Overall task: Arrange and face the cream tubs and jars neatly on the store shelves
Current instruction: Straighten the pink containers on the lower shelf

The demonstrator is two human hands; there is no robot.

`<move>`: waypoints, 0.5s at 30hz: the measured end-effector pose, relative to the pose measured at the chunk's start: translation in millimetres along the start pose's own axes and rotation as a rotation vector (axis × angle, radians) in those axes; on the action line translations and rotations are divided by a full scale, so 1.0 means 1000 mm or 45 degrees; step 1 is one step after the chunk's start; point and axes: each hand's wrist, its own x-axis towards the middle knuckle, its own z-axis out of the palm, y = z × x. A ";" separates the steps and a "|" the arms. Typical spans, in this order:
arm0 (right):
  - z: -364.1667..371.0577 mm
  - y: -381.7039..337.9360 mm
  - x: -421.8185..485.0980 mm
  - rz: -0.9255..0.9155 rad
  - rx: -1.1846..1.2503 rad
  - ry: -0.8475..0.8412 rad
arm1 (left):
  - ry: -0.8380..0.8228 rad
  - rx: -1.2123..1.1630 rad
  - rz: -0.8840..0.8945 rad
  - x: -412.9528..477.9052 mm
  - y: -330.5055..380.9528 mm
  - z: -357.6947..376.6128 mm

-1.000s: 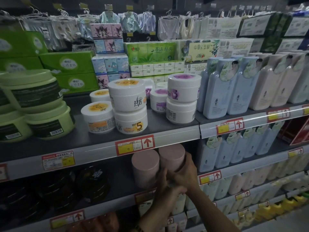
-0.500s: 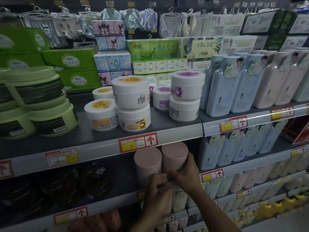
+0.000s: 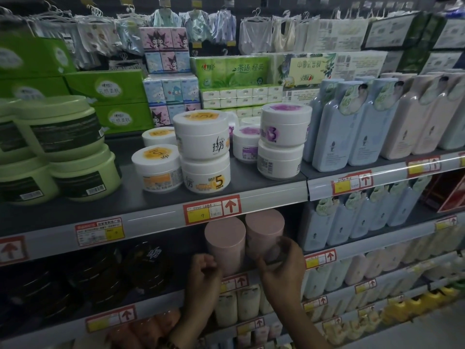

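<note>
right hand [image 3: 281,267] grips right pink jar [image 3: 264,229] | left hand [image 3: 203,275] curled beside left pink jar [image 3: 225,241], hold unclear

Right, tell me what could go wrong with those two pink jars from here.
The right hand grips the right pink jar low down; the jar is tall, so it may tip while being turned.
The left pink jar stands right beside it near the shelf front; a nudge could knock it off.
Lifting either could hit the price rail above.
</note>
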 end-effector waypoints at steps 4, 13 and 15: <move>0.007 -0.015 -0.022 -0.008 0.049 -0.112 | 0.032 -0.015 0.019 0.018 0.006 -0.008; 0.025 -0.045 -0.061 0.107 0.165 -0.263 | -0.137 -0.324 0.021 0.041 0.036 -0.006; 0.027 -0.049 -0.067 0.113 0.170 -0.258 | -0.186 -0.372 -0.036 0.043 0.037 -0.006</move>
